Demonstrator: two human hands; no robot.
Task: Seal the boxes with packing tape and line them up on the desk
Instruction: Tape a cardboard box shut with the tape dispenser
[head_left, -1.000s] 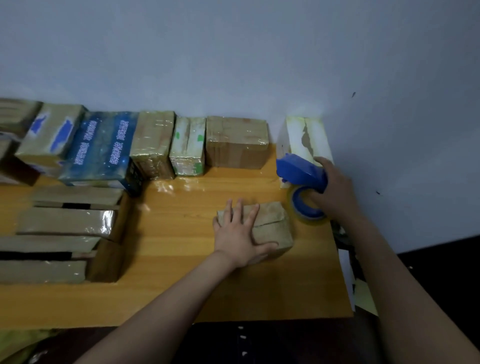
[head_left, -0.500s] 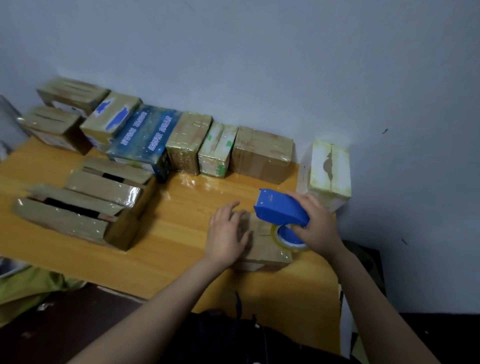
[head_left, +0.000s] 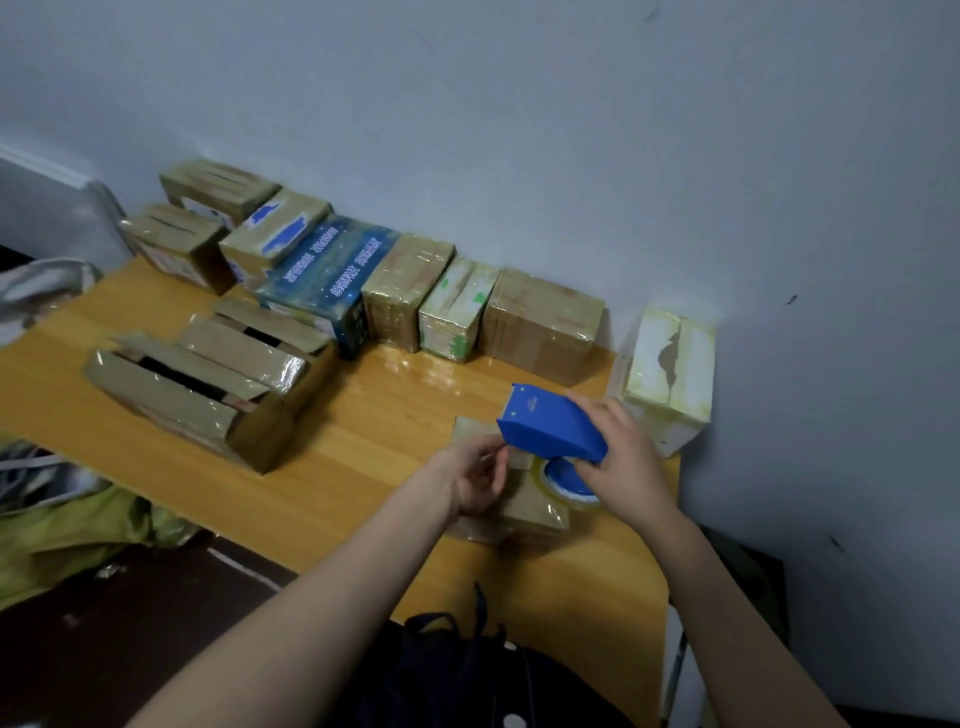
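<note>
Toward the near right corner of the desk (head_left: 363, 467) lay the small brown box (head_left: 530, 512), flat on the wood and partly hidden beneath both hands. Its visible face had a glossy sheen, so some tape seemed to be on it. Directly above it the right hand (head_left: 628, 457) clasped the blue tape dispenser (head_left: 550, 428) from the far side, fingers wrapped around its body, with the roll just over the box top. The left hand (head_left: 475, 478) sat at the dispenser's front lip, fingers curled toward the cutter. Whether they pinched a free tape end could not be told, as clear tape does not show there.

By my reading, this box was in the sealing step, at the point of drawing out a fresh strip. The next move would call for anchoring the tape end on one edge, holding the box down, and pulling the dispenser across the seam before tearing off.

Farther back, a row of sealed boxes (head_left: 540, 325) stood along the wall (head_left: 519, 130). A pale box (head_left: 667, 374) stood apart at its right end, and two open cartons (head_left: 208, 384) lay to the left, flaps unsealed.
</note>
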